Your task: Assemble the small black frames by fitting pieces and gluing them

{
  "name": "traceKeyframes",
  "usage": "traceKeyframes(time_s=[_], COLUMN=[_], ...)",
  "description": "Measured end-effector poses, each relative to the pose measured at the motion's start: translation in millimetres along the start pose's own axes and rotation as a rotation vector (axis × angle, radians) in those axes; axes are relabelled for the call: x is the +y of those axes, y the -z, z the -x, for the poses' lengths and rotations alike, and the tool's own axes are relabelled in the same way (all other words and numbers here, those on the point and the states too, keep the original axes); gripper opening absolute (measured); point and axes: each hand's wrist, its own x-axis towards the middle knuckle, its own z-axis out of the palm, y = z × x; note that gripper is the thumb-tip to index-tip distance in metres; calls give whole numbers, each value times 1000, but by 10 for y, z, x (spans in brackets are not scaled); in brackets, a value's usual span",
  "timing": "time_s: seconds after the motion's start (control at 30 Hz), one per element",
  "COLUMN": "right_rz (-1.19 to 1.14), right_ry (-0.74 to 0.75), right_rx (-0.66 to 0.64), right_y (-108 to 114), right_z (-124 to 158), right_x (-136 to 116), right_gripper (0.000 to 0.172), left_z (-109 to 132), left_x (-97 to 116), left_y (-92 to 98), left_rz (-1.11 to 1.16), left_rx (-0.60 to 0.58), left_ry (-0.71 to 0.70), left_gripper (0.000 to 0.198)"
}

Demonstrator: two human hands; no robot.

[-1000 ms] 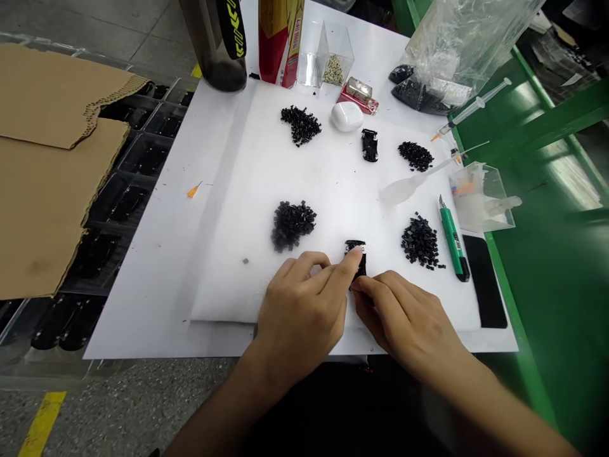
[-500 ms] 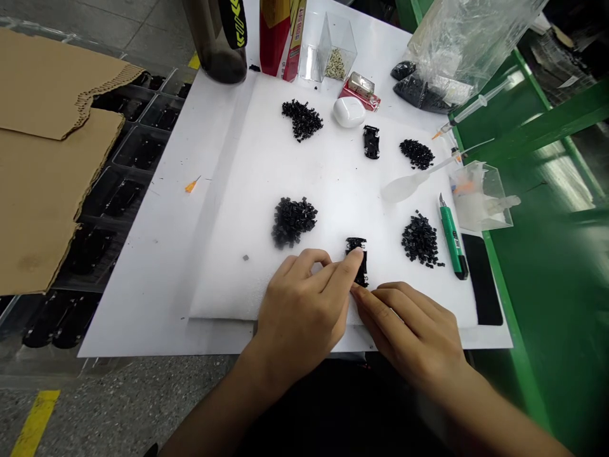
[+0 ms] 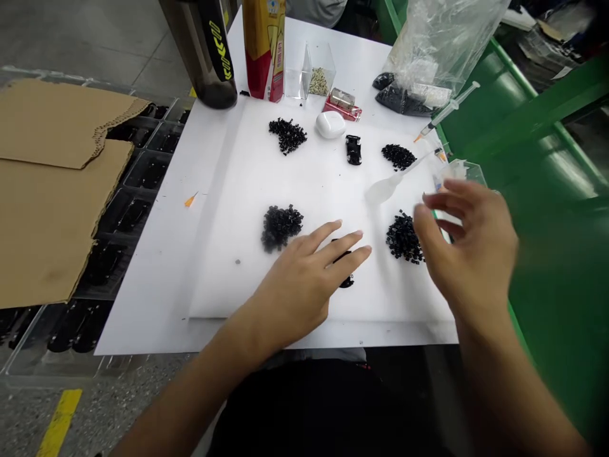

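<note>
My left hand (image 3: 304, 279) rests on the white foam sheet (image 3: 219, 292) with its fingers spread over a small black moulded part (image 3: 347, 282), which is mostly hidden beneath them. My right hand (image 3: 471, 254) is raised, slightly blurred, beside the right-hand pile of black chips (image 3: 403, 238). Its thumb and fingers are curved with a gap between them, and nothing shows in it. Left of my left hand lies another pile of black chips (image 3: 280, 225). A second black moulded part (image 3: 353, 150) sits farther back. The green cutter is hidden behind my right hand.
A pipette (image 3: 384, 189) and a syringe (image 3: 447, 111) lie to the right. Behind stand a dark bottle (image 3: 209, 63), a red box (image 3: 264, 70) and a clear container (image 3: 320, 63). A white case (image 3: 330, 125) is near the back. Cardboard (image 3: 52, 235) covers trays at left.
My right hand has lifted off the black part and moved right and up, its fingers parting. My left hand's fingers have spread out over the part. The camera view has shifted slightly.
</note>
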Motion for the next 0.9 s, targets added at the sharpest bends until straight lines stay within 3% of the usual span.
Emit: traceKeyframes(time_s=[0.07, 0.1, 0.2, 0.27, 0.37, 0.43, 0.53, 0.7, 0.9], right_rz=[-32, -36, -69, -156, -370, -522, -725, -953, -1024], right_ry=[-54, -65, -50, -35, -105, -205, -401, -715, -730], right_rx=[-100, -152, -221, -165, 19, 97, 112, 204, 259], right_y=[-170, -258, -440, -439, -261, -99, 66, 53, -9], right_z=[-239, -324, -423, -378, -217, -78, 143, 378, 408], right_x=[95, 130, 170, 148, 85, 49, 18, -35, -104], right_gripper=[73, 74, 38, 25, 31, 28, 26, 29, 33], left_z=[-69, -91, -85, -22, 118, 208, 284, 255, 220], left_x=[-33, -44, -50, -28, 62, 146, 242, 227, 174], left_y=[28, 33, 23, 3, -29, -45, -60, -103, -149], left_rz=[-37, -51, -90, -124, -193, -227, -233, -208, -219], left_rx=[-94, -111, -85, -35, 89, 181, 256, 180, 141], left_ry=[-33, -35, -30, -17, 25, 66, 118, 46, -8], left_gripper=[67, 64, 58, 53, 37, 30, 30, 42, 45])
